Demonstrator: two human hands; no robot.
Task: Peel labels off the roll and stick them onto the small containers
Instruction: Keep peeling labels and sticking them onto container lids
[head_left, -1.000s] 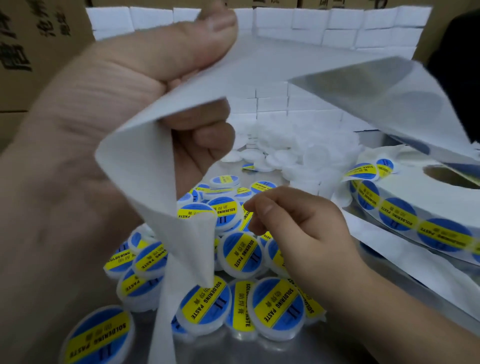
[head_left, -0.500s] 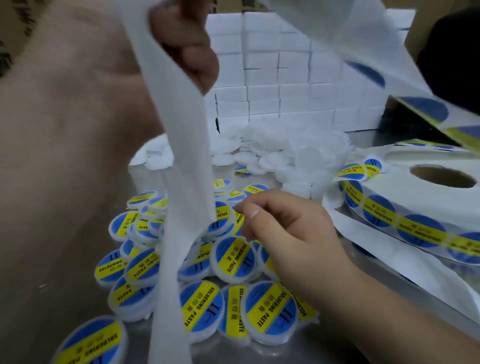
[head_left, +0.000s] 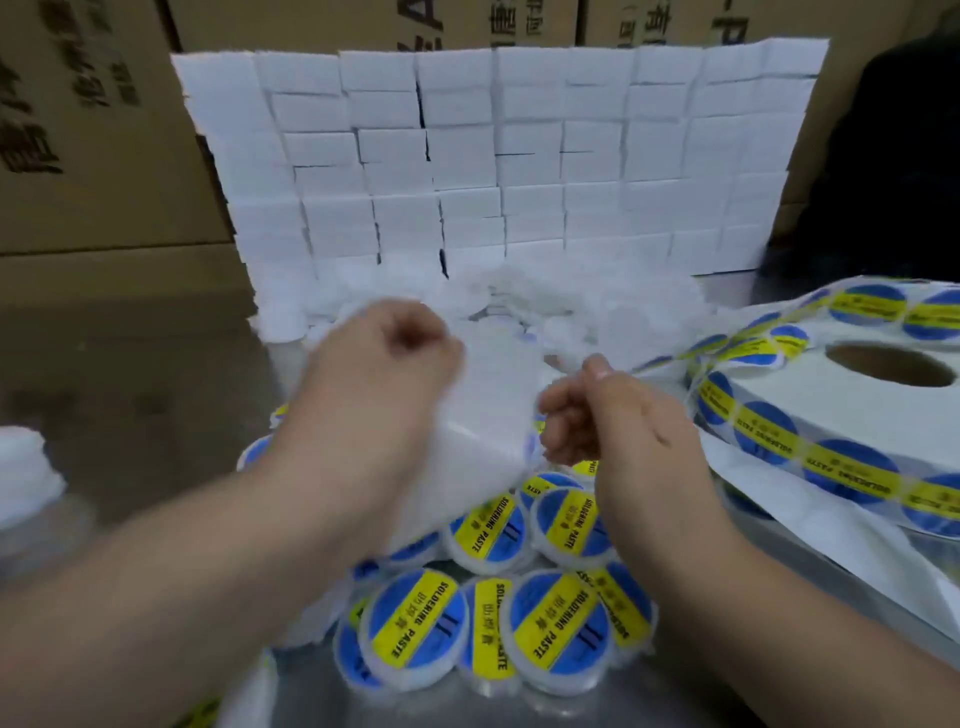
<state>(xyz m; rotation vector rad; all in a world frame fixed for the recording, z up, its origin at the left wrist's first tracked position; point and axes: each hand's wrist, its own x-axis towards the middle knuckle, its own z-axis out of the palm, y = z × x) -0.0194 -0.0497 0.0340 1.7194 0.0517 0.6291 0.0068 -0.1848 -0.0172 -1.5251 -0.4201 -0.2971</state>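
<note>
The left hand (head_left: 384, 374) grips the blurred liner (head_left: 488, 415) over the labelled containers (head_left: 561, 618), the right hand (head_left: 618, 421) is curled just beside it, on what I cannot tell, and the roll (head_left: 779, 387) lies at the right on the desk (head_left: 441, 701); it is better to pull the liner slowly, so the next label (head_left: 766, 431) lifts clean

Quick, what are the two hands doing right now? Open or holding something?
Left hand: curled round the white backing paper, holding it.
Right hand: fingers curled at the paper's edge; too blurry to tell if it pinches it.
</note>
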